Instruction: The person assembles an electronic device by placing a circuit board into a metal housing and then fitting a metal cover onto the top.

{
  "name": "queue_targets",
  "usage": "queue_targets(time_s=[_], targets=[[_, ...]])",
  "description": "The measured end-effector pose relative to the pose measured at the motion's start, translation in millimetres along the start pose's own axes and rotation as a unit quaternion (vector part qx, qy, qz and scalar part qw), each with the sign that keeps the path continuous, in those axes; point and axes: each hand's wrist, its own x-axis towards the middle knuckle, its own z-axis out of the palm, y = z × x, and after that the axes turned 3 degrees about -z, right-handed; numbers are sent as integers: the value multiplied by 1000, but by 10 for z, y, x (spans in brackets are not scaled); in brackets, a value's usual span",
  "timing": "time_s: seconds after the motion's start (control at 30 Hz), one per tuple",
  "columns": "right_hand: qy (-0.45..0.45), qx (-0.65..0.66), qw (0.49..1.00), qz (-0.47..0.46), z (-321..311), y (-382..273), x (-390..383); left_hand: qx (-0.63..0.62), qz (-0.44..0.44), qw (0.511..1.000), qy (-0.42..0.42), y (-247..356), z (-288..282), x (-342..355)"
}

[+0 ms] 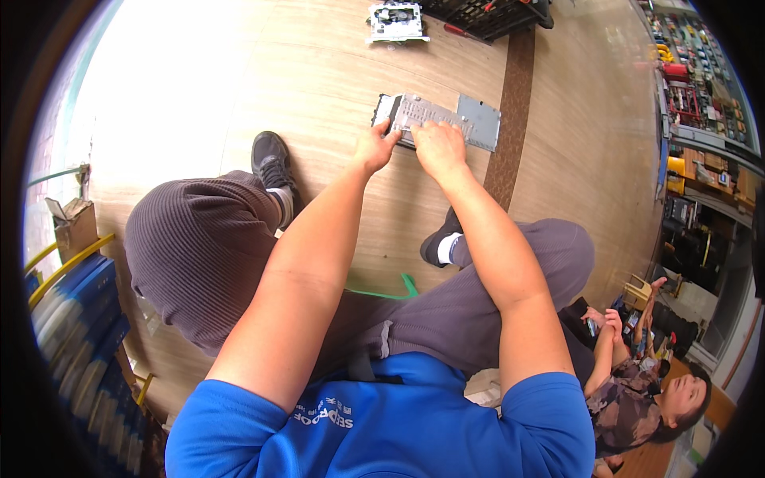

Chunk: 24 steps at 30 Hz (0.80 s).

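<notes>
Here's the unit (429, 108), out in front of me beyond my shoes, a flat metal box with a grey plate (484, 119) jutting from its right end. My left hand (373, 150) is on its near left corner, thumb and forefinger apart and touching; the others are tucked out of sight, so I can't tell whether they're clamped. And my right hand (441, 146) is over the near edge, fingers slightly spread on the pitted metal top; no telling whether they grip underneath. Floor (335, 88) below, though I can't tell if the unit rests on it. The plate's far end comes right up near the dark strip (511, 111) running across. Farther off, a white-framed module (396, 24) lies left of the black crate (490, 16), a red tool (458, 31) just beside that crate. Closer in, a green band (409, 285) between my legs! Over to my right, another person (629, 402), hands together.
</notes>
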Motion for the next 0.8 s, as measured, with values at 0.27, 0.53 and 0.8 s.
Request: queue_targets(time_s=[0.27, 0.53, 0.8], targets=[[-93, 184, 961, 185, 115, -139, 37, -8, 11, 1000, 4, -45, 44, 24], [-119, 395, 880, 234, 155, 30, 39, -6, 5, 1000, -3, -6, 40, 44], [-91, 185, 966, 158, 61, 12, 8, 6, 3, 1000, 2, 13, 6, 25]])
